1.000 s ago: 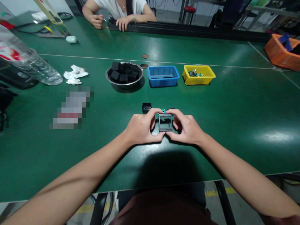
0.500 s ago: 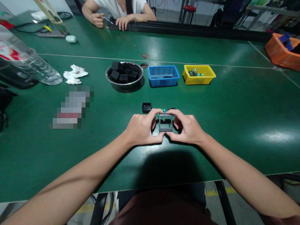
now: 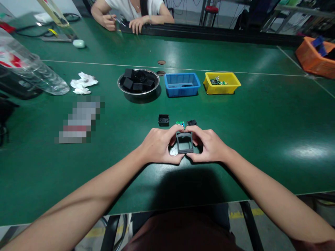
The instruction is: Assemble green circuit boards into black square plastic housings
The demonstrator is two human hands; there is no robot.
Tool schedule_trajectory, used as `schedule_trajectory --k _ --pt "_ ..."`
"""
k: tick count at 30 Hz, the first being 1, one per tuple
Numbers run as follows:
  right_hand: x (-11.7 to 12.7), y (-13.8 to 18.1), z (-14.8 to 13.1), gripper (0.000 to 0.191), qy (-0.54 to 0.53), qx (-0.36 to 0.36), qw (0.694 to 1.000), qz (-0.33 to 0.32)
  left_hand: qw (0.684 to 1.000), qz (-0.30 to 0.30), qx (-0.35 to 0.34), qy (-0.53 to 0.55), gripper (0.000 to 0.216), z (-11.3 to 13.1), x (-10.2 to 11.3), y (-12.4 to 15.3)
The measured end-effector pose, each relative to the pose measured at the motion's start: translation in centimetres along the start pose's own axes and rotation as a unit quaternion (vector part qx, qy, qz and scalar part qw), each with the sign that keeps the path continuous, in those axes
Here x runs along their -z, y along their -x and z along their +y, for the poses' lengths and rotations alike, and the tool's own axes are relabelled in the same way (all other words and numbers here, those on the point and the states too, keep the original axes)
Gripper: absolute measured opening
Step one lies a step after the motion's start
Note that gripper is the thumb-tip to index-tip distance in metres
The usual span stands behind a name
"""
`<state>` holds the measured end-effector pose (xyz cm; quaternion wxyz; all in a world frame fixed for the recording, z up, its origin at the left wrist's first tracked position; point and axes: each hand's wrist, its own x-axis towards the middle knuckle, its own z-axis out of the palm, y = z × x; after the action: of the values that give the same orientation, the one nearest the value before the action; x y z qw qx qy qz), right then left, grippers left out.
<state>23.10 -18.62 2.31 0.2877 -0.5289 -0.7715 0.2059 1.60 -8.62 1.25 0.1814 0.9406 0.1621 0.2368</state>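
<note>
Between my two hands is a small dark-grey rectangular plastic frame (image 3: pixel 185 151) with an open middle that shows the table. My left hand (image 3: pixel 162 144) grips its left side, the thumb at the lower edge and the fingers at the upper one. On the opposite side my right hand (image 3: pixel 208 144) pinches it the same way. Just beyond my fingertips lie a black open plastic housing (image 3: pixel 163 120), a small green circuit board (image 3: pixel 180 123) and a flat black part (image 3: pixel 192 122). My fingers partly cover the board.
Behind stand a metal bowl (image 3: pixel 138 93) of black blocks, a blue bin (image 3: pixel 182 91) and a yellow bin (image 3: pixel 222 89) with circuit boards. A plastic bottle (image 3: pixel 49 78) and crumpled tissue (image 3: pixel 83 83) lie left. An orange basket (image 3: pixel 314 61) sits far right. Another person's hands (image 3: pixel 136 25) rest across the table.
The frame has moved slightly toward me and tilted, with both hands still on it. More of the green circuit board and the flat black part shows beyond my fingers.
</note>
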Motion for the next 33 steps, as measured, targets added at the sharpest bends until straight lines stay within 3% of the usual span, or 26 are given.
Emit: schedule_trajectory --k 15,23,33 --pt "-0.4 -0.1 -0.8 0.069 0.076 -0.005 0.997 0.025 0.998 -0.001 0.021 -0.055 0.062 1.6 0.9 -0.7" --pt "-0.4 -0.1 -0.6 0.066 0.078 -0.009 0.996 0.030 0.998 -0.017 0.035 -0.046 0.063 1.5 0.9 -0.7" --pt "0.4 -0.2 -0.6 0.063 0.091 -0.004 0.995 0.049 0.998 0.019 0.001 -0.060 0.063 0.3 0.9 -0.5"
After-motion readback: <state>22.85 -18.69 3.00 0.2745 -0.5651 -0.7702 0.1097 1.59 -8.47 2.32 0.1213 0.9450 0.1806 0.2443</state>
